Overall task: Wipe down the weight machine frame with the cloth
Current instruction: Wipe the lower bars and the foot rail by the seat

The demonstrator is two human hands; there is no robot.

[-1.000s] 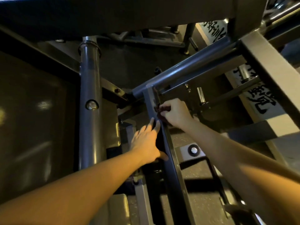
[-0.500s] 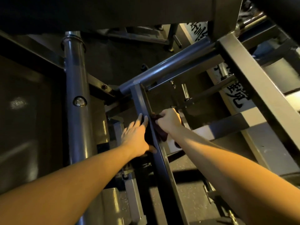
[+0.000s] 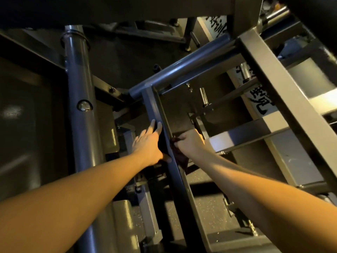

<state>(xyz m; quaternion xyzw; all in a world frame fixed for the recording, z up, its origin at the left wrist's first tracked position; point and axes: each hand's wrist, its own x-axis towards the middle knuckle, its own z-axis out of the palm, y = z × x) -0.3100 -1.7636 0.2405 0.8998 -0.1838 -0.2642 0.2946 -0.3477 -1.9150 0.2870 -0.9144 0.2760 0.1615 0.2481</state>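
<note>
Two bare hands meet on one slanted bar of the weight machine frame, low in the dim middle of the view. The left hand lies flat against the bar's left side. Its fingers are straight and close together, pointing up along the metal and holding nothing, and the thumb reaches under toward the bar's near edge. The right hand is on the other side of the same bar, level with the left hand. Its fingers are curled tight, clutching a dark reddish cloth. The cloth is bunched under that fist and pressed to the bar's right face, with a loose fold hanging just below the wrist. Both forearms stretch in from the bottom corners.

At its upper end the slanted bar joins a round diagonal tube that climbs to the right. A thick upright tube stands to the left, well apart from the hands, with a shiny bolt set in it. A chrome pin stands beyond the right hand. Speckled dark floor shows beneath the frame, and black brush lettering on a pale strip shows through the bars on the right.
</note>
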